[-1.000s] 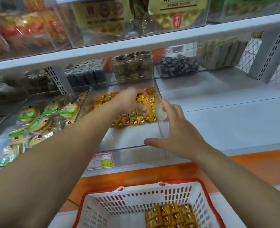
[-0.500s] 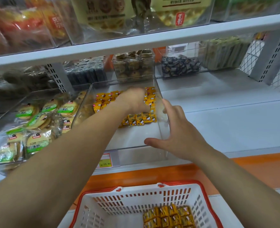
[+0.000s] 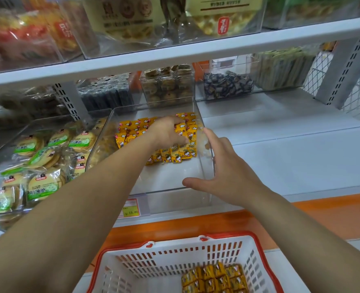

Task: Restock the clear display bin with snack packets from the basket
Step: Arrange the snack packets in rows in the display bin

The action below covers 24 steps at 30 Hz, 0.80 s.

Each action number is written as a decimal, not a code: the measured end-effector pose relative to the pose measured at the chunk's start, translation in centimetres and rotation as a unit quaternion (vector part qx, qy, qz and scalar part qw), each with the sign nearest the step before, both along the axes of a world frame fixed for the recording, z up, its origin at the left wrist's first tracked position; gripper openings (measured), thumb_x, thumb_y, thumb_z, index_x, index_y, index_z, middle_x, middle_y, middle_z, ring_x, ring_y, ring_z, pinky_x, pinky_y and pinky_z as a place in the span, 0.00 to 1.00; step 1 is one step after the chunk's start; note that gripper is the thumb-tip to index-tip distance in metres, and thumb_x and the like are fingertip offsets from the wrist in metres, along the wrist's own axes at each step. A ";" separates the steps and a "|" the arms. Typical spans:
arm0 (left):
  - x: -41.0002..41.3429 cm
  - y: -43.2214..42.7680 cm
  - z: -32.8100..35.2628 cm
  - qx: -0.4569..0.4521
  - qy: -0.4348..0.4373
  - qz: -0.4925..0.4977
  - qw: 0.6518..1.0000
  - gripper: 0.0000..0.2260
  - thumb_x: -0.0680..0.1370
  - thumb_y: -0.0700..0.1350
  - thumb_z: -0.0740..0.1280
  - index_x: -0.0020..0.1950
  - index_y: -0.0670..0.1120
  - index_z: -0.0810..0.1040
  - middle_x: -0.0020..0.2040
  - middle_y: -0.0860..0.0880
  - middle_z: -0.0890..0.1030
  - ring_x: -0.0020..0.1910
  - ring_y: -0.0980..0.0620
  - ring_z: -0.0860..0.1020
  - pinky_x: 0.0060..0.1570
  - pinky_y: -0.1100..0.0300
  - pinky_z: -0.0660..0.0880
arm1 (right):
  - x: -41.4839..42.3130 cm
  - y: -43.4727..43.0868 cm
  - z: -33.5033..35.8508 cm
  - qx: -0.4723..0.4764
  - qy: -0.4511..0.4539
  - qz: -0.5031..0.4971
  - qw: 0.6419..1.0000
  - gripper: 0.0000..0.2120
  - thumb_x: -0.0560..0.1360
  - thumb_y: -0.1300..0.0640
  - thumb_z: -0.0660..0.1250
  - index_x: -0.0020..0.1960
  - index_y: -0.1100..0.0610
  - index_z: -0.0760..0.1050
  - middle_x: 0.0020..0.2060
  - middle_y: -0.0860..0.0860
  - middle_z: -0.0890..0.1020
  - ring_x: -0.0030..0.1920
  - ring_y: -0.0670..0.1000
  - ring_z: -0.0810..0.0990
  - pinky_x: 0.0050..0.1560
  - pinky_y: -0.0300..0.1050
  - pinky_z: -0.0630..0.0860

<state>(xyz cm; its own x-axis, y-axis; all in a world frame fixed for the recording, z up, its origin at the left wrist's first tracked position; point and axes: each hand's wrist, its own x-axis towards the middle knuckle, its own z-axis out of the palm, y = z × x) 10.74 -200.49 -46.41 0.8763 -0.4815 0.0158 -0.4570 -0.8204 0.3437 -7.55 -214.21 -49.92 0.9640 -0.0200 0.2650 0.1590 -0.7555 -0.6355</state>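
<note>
Head view: yellow cartoon-printed snack packets (image 3: 132,134) in clear bin (image 3: 175,200)

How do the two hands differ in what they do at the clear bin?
The left hand is inside the clear bin, the right hand outside at its right wall. The left hand grips yellow packets; the right hand is open with straight fingers. Both are bare and at the same bin.

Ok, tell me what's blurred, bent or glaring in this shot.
Head view: the wide lens bows the upper shelf; the top-left bags are smeared soft; faint glare hazes the clear bin; the left hand and yellow packets look sharp.
</note>
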 end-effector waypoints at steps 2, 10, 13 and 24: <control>-0.1 -0.2 0.0 0.036 -0.015 0.000 0.999 0.29 0.75 0.55 0.75 0.74 0.49 0.72 0.69 0.44 0.77 0.65 0.42 0.75 0.57 0.53 0.75 | 0.1 0.0 -0.1 0.002 -0.001 0.000 1.000 0.55 0.61 0.25 0.70 0.77 0.37 0.42 0.65 0.42 0.65 0.54 0.45 0.73 0.42 0.39 0.70; -0.1 -0.1 -0.7 0.036 -0.030 0.004 0.999 0.31 0.75 0.57 0.73 0.76 0.54 0.70 0.62 0.44 0.80 0.54 0.44 0.79 0.45 0.56 0.75 | 0.2 -0.1 -0.3 -0.001 -0.002 -0.011 1.000 0.56 0.59 0.23 0.67 0.76 0.36 0.41 0.64 0.42 0.64 0.55 0.45 0.74 0.44 0.40 0.72; 0.1 0.2 -0.9 0.046 -0.044 -0.005 0.998 0.33 0.75 0.60 0.73 0.77 0.55 0.68 0.66 0.45 0.77 0.62 0.43 0.76 0.53 0.54 0.76 | 0.2 0.0 0.3 -0.045 -0.023 -0.031 0.998 0.49 0.63 0.25 0.66 0.76 0.40 0.49 0.66 0.42 0.63 0.61 0.48 0.73 0.51 0.45 0.74; 0.2 0.9 -2.2 0.009 -0.148 0.005 0.989 0.29 0.70 0.61 0.77 0.69 0.56 0.74 0.56 0.47 0.77 0.62 0.43 0.73 0.61 0.47 0.73 | 12.4 -1.8 10.1 -0.243 0.090 0.069 0.963 0.10 0.78 0.56 0.65 0.58 0.55 0.80 0.55 0.52 0.82 0.50 0.52 0.78 0.48 0.45 0.72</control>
